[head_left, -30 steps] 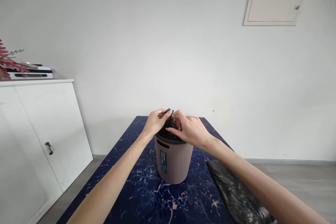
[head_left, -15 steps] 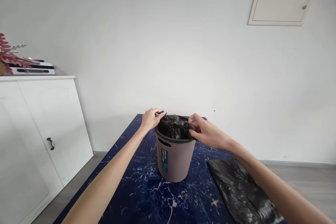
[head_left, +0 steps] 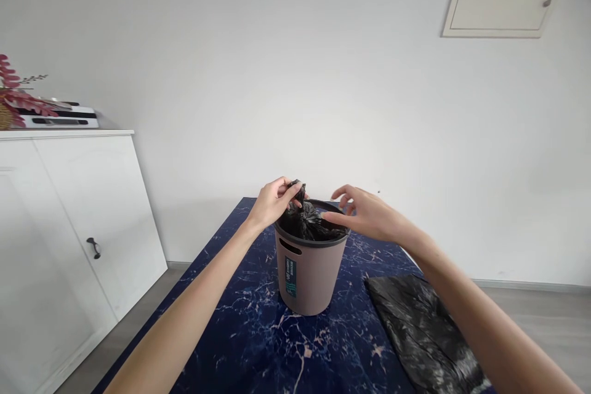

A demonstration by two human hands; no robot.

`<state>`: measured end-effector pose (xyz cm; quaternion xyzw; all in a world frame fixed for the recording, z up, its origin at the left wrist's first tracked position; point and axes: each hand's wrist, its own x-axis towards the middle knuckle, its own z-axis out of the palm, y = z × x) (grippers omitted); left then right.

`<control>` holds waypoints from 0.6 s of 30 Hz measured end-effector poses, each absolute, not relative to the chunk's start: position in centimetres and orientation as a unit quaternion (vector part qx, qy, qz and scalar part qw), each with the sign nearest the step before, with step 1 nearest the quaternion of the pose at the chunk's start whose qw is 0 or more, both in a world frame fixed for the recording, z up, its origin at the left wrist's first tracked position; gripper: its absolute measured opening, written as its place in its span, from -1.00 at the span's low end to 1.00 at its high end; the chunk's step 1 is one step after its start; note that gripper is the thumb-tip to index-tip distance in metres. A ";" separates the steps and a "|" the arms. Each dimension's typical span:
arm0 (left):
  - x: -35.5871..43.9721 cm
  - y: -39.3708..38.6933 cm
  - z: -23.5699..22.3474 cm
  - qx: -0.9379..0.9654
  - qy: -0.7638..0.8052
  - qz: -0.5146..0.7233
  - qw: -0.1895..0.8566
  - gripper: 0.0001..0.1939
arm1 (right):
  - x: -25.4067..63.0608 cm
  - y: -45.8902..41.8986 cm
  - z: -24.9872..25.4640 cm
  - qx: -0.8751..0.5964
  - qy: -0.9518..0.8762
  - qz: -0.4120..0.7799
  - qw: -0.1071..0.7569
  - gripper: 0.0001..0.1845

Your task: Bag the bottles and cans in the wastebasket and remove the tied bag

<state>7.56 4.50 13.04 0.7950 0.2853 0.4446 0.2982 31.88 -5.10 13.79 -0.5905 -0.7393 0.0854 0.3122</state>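
Observation:
A small taupe waste bin (head_left: 310, 274) stands on a dark blue marbled table (head_left: 258, 345). Inside it sits a black rubbish bag (head_left: 308, 226), gathered into a bunch at the top. My left hand (head_left: 272, 202) pinches the bunched top of the bag at the bin's left rim. My right hand (head_left: 367, 214) hovers over the right rim with its fingers spread, the fingertips close to the bag but not gripping it.
A folded black plastic bag (head_left: 422, 332) lies flat on the table at the right. A white cabinet (head_left: 69, 228) stands at the left, with a white device (head_left: 60, 117) and red leaves (head_left: 18, 98) on top. A white wall panel (head_left: 503, 3) is high on the right.
My hands first worked together at the bag's top, then pulled apart to the rim's sides. Now the left pinches the gathered top and the right has let go and opened.

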 end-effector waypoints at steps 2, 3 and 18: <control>7.8 3.9 13.4 0.797 0.275 0.447 0.300 -0.54 | 29.5 -4.4 13.9 -0.606 -0.750 0.024 0.264 -0.36; 7.8 3.6 13.4 0.797 0.272 0.449 0.298 -0.56 | 28.3 -3.9 13.8 -0.614 -0.756 0.004 0.225 -0.42; 2.8 6.2 3.9 0.608 0.448 0.606 0.250 -0.42 | 27.4 0.2 12.8 -0.574 -0.720 0.023 0.388 -0.87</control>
